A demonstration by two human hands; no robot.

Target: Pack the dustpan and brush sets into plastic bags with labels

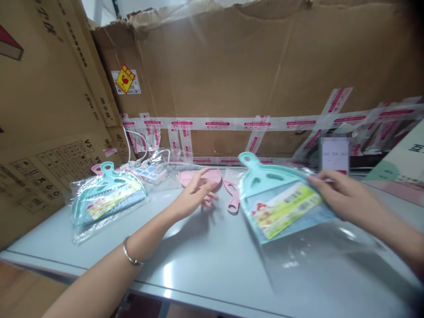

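My right hand [334, 194] grips a teal dustpan [265, 176] by its right edge. The dustpan sits in a clear plastic bag with a yellow-green label, and it is tilted above the table. Loose plastic trails below it. My left hand [198, 192] is over the table with its fingers apart and holds nothing. Just behind it lies a pink dustpan [213, 176], partly hidden by the hand. A small pink brush [233, 201] with a looped handle lies between the left hand and the teal dustpan.
Another bagged teal dustpan set [109, 190] lies at the left. Behind it are a power strip [150, 173] and white cables. A phone [334, 154] stands at the back right, near a pale green box [404, 159]. Large cardboard boxes [212, 70] wall off the grey table [205, 265].
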